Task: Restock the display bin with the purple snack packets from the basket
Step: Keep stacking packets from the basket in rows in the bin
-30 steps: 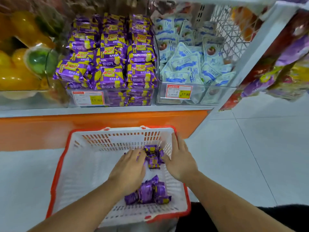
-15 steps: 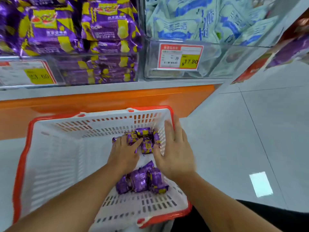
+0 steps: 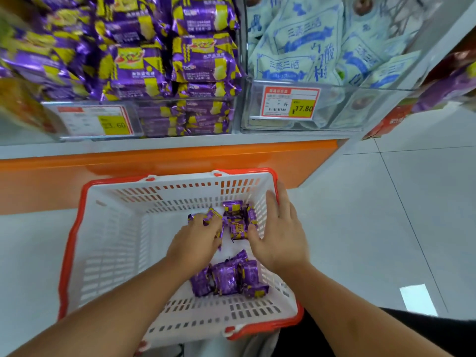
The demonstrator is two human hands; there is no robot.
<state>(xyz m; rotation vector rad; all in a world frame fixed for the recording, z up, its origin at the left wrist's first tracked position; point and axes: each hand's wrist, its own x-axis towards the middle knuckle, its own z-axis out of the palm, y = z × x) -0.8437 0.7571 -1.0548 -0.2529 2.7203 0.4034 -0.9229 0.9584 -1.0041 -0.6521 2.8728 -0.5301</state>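
Left hand (image 3: 195, 240) now curled round purple snack packets (image 3: 238, 222), right hand (image 3: 279, 235) flat beside, shiny wrappers in basket (image 3: 108, 243)

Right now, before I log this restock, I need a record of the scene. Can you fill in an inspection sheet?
Surface: white basket, red rim, on pale tiled floor.
Job's things: far cluster of purple packets; near cluster; display bin heaped with purple packets.
Clutter: nothing seen.
Hands: left hand fingers curled on far packets; right hand open beside them.
Cables: nothing seen.
Surroundings: neighbouring bin of pale blue packets; price tag reading 17.80; orange shelf base.
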